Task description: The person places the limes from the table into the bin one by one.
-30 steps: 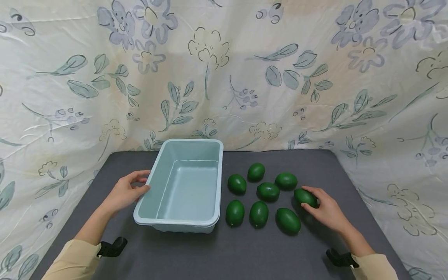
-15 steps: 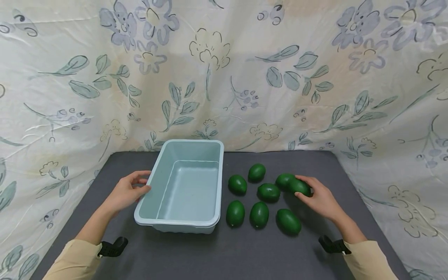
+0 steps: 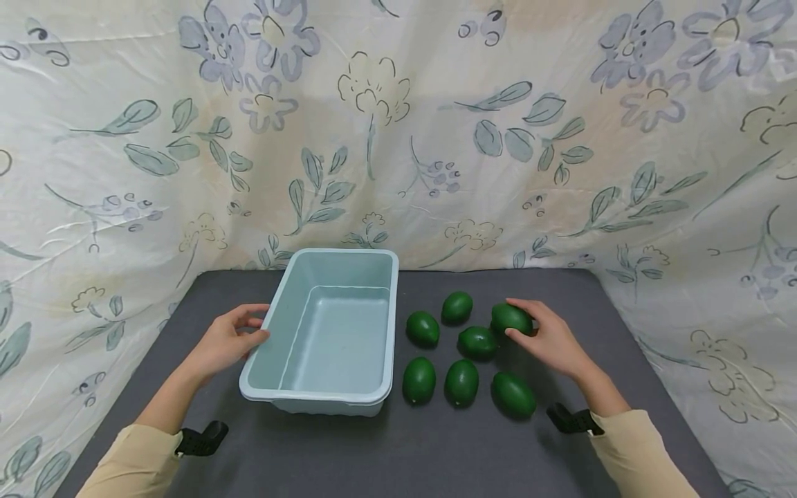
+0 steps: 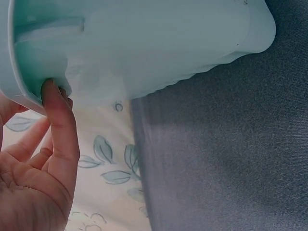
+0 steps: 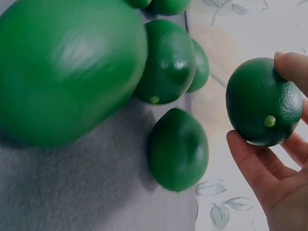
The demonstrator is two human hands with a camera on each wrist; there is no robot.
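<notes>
A pale blue-green plastic basin (image 3: pixel 336 332) stands left of centre, with nothing in it. At its left side my left hand (image 3: pixel 224 344) holds the rim; the left wrist view shows a digit against the wall (image 4: pixel 96 57) just under the lip. My right hand (image 3: pixel 555 342) grips a dark green lime (image 3: pixel 510 318) between thumb and fingers. The right wrist view has this held lime (image 5: pixel 262 103) raised, apart from another lime (image 5: pixel 178 149). In the head view the held lime covers one of the limes behind it.
Several limes lie right of the basin, among them a back lime (image 3: pixel 457 308), a middle lime (image 3: pixel 477 343) and a front right lime (image 3: pixel 513 395). They rest on a dark grey tabletop (image 3: pixel 436 449). A flowered curtain (image 3: pixel 398 138) hangs behind and beside it.
My right hand has moved left and away from me with the lime, now over where another lime lay. The left hand and basin have stayed in place.
</notes>
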